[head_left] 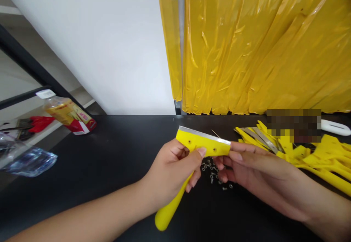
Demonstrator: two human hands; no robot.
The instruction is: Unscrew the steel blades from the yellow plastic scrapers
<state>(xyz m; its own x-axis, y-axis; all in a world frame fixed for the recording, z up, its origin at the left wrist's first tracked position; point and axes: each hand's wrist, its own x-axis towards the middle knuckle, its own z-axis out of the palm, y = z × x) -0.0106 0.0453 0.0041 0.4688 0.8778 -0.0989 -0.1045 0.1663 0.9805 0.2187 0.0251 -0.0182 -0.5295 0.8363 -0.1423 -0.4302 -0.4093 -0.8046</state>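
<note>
A yellow scraper [201, 145] with a metal blade along its top edge is held up over the black table. Two small holes show in its flat head, and its round handle slants down toward me. My left hand [172, 169] is closed around the neck, thumb pressed on the head. At the head's right end, my right hand [257, 172] pinches the corner between thumb and fingers. Below and behind the right fingertips lie several small screws and nuts [211, 176], partly hidden by that hand.
A pile of yellow scraper parts [323, 154] and metal strips lies at the right, beside a white device [336, 127]. Yellow plastic sheeting [246, 52] hangs behind. A drink bottle [71, 114] and clear plastic packaging [33, 161] are at the left on the black table [109, 169].
</note>
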